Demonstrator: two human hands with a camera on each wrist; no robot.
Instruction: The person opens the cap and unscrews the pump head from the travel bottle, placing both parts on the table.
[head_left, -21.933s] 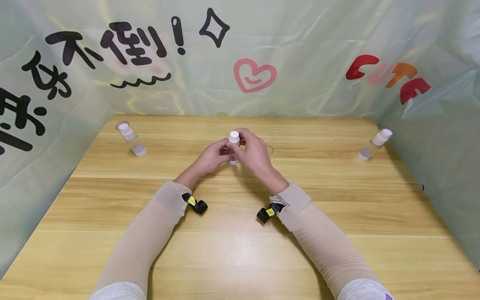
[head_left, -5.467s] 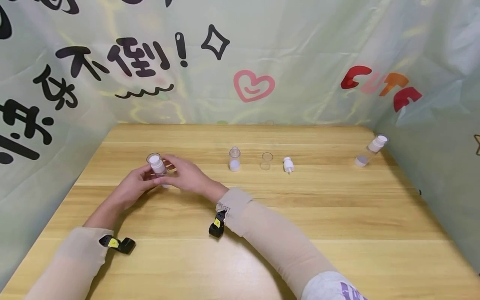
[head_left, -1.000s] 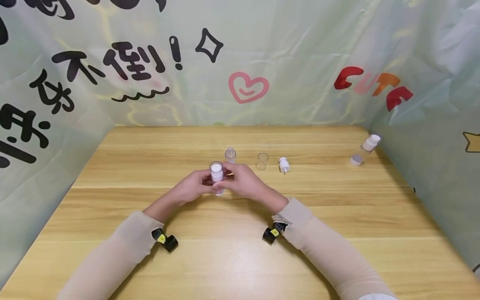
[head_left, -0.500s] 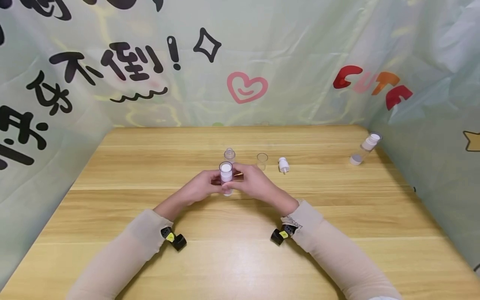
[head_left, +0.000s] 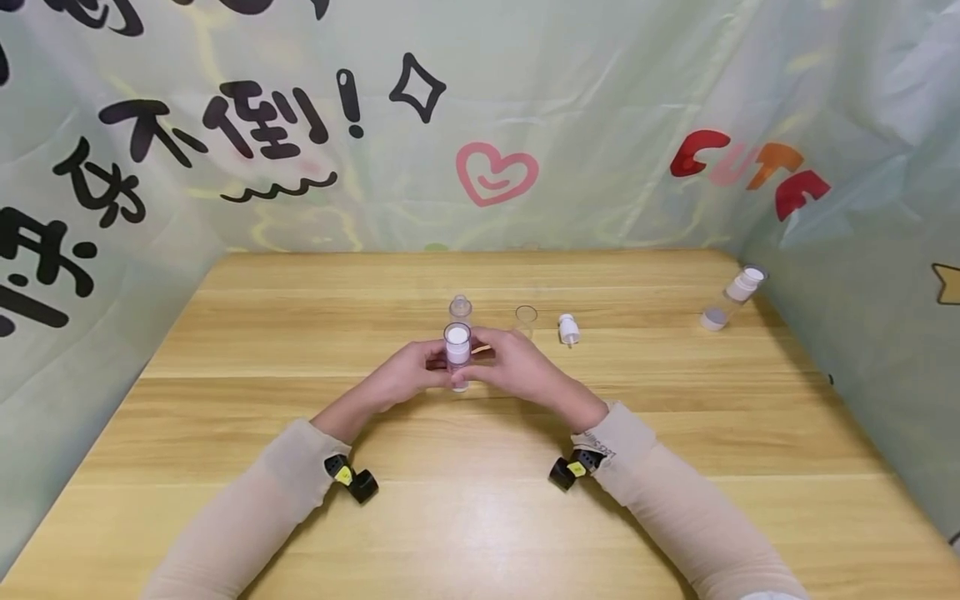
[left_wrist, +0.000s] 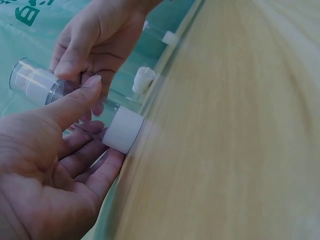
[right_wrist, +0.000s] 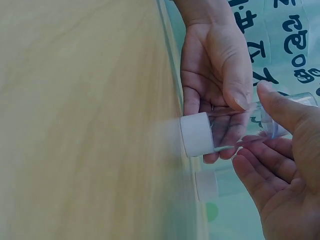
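Note:
A clear pump bottle [head_left: 458, 354], with a white base, white pump head and clear overcap, stands upright near the table's middle. My left hand [head_left: 408, 371] holds it from the left, thumb on the clear wall. From the right, my right hand [head_left: 517, 367] pinches the same bottle around its middle. In the left wrist view the bottle's white base [left_wrist: 123, 130] is down at the table surface. Just behind is a second clear bottle [head_left: 461, 308] without a pump, its lower part hidden by the held one.
A clear overcap [head_left: 527, 315] stands right of the open bottle, partly behind my right hand. Farther right lies a white pump head [head_left: 568, 329], its tube pointing toward me. Another capped pump bottle [head_left: 733, 298] stands at the back right, near the curtain [head_left: 847, 333].
Since several seconds ago, the capped bottle has come from the left side to the middle, in front of the open bottle. Over the last second both hands shifted it slightly right.

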